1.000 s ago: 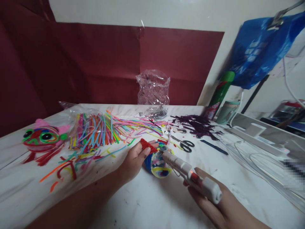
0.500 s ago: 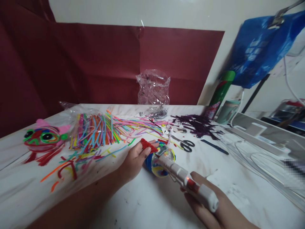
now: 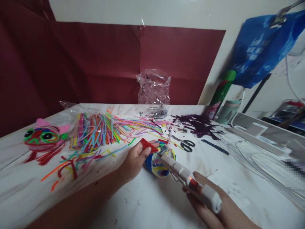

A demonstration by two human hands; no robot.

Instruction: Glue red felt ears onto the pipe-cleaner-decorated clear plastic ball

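Note:
My left hand pinches a small red fuzzy piece, thumb on top and fingers beneath. My right hand is wrapped round a white hot glue gun with a glowing orange light. The gun's nozzle points up and left, close to the red piece; whether it touches cannot be made out. Just below and behind lies a round craft piece covered in blue, yellow and other coloured strips, partly hidden by my left fingers and the gun.
A finished-looking colourful face craft lies left, near bundled pipe cleaners and loose cut bits. Black-handled scissors, a dark blue stick and purple shreds lie right. A power strip and cables line the right edge.
The glue gun has shifted slightly right and down with my right hand. My left hand stays in place with the red piece.

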